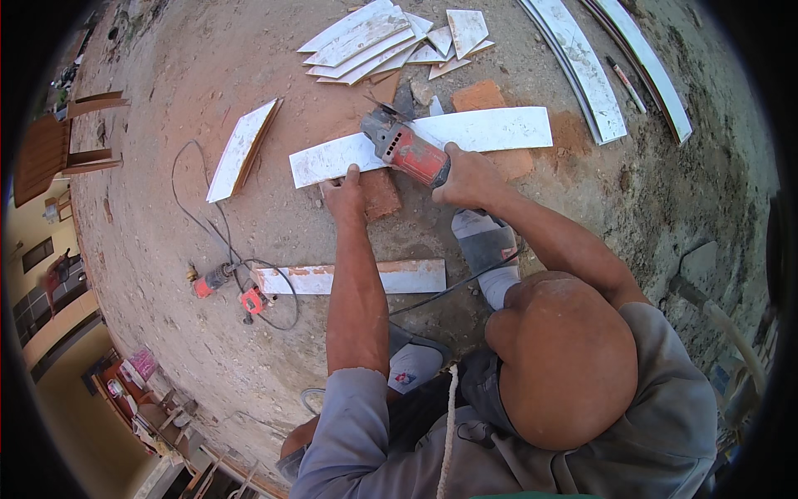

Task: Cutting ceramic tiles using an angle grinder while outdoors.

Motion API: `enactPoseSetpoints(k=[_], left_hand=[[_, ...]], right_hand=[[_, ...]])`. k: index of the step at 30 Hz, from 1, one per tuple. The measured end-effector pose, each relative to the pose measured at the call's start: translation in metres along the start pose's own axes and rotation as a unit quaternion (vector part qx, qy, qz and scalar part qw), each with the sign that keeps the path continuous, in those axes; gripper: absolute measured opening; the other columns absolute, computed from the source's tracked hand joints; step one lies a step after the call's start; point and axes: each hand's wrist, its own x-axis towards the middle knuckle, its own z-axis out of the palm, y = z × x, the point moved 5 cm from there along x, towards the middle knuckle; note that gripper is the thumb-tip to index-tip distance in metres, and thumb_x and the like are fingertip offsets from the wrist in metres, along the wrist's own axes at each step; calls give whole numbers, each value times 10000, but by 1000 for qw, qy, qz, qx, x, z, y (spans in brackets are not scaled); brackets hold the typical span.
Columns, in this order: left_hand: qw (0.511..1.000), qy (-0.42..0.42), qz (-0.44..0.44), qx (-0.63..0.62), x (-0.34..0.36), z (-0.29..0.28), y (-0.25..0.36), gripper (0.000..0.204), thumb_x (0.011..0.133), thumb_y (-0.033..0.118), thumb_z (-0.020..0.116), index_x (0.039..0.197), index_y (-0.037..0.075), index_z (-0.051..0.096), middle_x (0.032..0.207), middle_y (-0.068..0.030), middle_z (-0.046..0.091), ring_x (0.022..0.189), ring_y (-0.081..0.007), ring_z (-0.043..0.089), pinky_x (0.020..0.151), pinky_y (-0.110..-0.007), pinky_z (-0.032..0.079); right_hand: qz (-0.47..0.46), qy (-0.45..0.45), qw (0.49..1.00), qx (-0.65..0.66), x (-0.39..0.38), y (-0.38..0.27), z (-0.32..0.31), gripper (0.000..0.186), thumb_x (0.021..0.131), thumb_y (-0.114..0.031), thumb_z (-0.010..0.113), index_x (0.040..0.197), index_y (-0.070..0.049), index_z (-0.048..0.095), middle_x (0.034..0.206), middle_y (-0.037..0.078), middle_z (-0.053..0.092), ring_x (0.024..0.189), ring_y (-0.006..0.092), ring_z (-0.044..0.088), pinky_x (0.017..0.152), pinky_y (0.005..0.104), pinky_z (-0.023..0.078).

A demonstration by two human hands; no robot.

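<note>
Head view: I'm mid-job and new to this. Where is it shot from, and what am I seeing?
There is no robot, just a person working bare-handed. The picture comes from a fisheye camera worn on the head, looking down; that lens bends straight edges near the rim. The right hand has its grip on a red grinder. The left hand holds the near edge of a white strip. The strip rests on bricks. Around it on the dirt lie more strips, a pile of white pieces and a second red tool.
</note>
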Motion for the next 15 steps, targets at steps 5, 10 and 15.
enactPoseSetpoints(k=[5, 10, 15], left_hand=[[1000, 5, -3, 7, -3, -1, 3, 479, 867, 131, 722, 1249, -91, 538, 1194, -174, 635, 1043, -243, 633, 900, -357, 499], [1000, 3, -3, 20, -3, 0, 4, 490, 863, 132, 721, 1256, -91, 529, 1199, -172, 631, 1052, -242, 626, 908, -353, 488], [1000, 3, -2, -6, 0, 0, -2, 524, 850, 109, 726, 1270, -102, 495, 1227, -188, 610, 1090, -255, 608, 944, -357, 469]], right_hand=[[16, -25, 999, -15, -1, -1, -2, 735, 630, -297, 717, 1219, 86, 503, 1021, 292, 674, 989, 408, 673, 896, 434, 535], [11, -28, 999, -14, -2, -3, -4, 729, 636, -288, 709, 1223, 92, 501, 1019, 297, 673, 988, 410, 672, 892, 435, 536], [11, -24, 1000, -12, -2, -1, -3, 722, 637, -289, 709, 1216, 91, 505, 1017, 299, 671, 987, 412, 671, 886, 441, 537]])
